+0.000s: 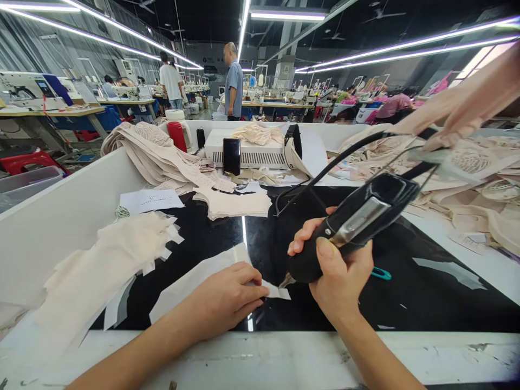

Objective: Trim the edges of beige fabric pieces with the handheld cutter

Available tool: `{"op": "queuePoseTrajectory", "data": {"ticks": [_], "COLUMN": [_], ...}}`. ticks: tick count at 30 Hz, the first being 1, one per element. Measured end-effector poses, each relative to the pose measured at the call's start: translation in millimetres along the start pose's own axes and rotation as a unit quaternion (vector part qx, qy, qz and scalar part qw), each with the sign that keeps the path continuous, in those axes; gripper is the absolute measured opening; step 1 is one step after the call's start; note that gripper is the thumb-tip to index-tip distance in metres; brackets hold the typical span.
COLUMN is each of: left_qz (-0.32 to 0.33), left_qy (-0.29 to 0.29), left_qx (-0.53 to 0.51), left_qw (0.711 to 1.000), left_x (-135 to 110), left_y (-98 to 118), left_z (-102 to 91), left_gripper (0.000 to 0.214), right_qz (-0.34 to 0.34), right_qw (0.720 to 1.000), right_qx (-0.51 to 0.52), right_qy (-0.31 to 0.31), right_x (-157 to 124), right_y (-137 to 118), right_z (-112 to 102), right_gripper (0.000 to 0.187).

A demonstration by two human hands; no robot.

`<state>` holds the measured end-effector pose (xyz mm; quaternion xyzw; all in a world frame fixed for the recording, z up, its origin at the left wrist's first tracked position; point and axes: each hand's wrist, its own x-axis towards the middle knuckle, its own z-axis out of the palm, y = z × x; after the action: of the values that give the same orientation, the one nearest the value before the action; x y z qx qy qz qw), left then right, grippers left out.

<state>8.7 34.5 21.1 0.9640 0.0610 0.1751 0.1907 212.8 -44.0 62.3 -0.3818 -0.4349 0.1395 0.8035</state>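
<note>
My left hand (225, 292) lies on a pale fabric piece (195, 281), fingers bent and pinching it near its narrow right end. In my right hand (339, 271), a black corded hand tool (345, 227) with a metal side plate is gripped. Its thin metal tip (286, 280) points down and left at the fabric strip beside my left fingertips; I cannot tell whether it touches. Under both hands is a glossy black work surface (325, 309). A stack of cream fabric pieces (114, 254) sits left of my hands, and a smaller cream stack (233, 204) lies farther back.
Another person's hand (459, 116), blurred, is by the tool's cable (345, 149) at upper right. A phone (231, 156) leans against a white vented box (211, 142). A teal cutter (381, 273) lies right. Fabric heaps (150, 151) line the back; a white side wall (81, 211) borders the left.
</note>
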Motion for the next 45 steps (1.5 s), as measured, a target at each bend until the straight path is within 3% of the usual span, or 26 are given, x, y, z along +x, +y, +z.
{"op": "queuePoseTrajectory", "data": {"ticks": [6, 10, 14, 20, 23, 27, 31, 38, 45], "left_qz": [-0.008, -0.045, -0.089, -0.171, -0.191, -0.123, -0.022, -0.064, -0.087], "left_qy": [0.045, 0.038, 0.027, -0.052, -0.097, -0.09, -0.089, -0.155, -0.153], "left_qx": [0.02, 0.047, 0.044, 0.062, 0.105, 0.158, 0.027, -0.013, -0.007], "left_qw": [0.999, 0.997, 0.995, 0.982, 0.971, 0.976, 0.995, 0.986, 0.984], "left_x": [1, -1, -3, 1, 9, 27, 46, 51, 44], "left_y": [-13, -25, -21, 4, 7, -10, -33, -43, -45], "left_z": [-15.4, -20.5, -17.5, -26.1, -36.1, -43.7, -42.3, -38.0, -37.6], "left_gripper": [0.029, 0.029, 0.024, 0.02, 0.025, 0.006, 0.031, 0.041, 0.044], "right_qz": [-0.025, -0.034, -0.031, -0.019, -0.002, 0.005, 0.01, 0.027, 0.024], "right_qw": [1.0, 0.999, 0.999, 1.0, 1.0, 1.0, 1.0, 0.999, 0.999], "right_qx": [0.009, 0.004, 0.001, 0.014, 0.016, 0.025, 0.023, 0.019, 0.029], "right_qy": [-0.016, -0.008, 0.017, 0.007, 0.001, 0.001, 0.007, 0.005, -0.01], "right_x": [13, 31, 45, 41, 36, 36, 37, 34, 32], "right_y": [8, 19, 25, 24, 25, 26, 25, 27, 30], "right_z": [-6, -7, -3, 3, 6, 14, 21, 27, 35], "right_gripper": [0.031, 0.029, 0.03, 0.031, 0.031, 0.031, 0.032, 0.032, 0.033]}}
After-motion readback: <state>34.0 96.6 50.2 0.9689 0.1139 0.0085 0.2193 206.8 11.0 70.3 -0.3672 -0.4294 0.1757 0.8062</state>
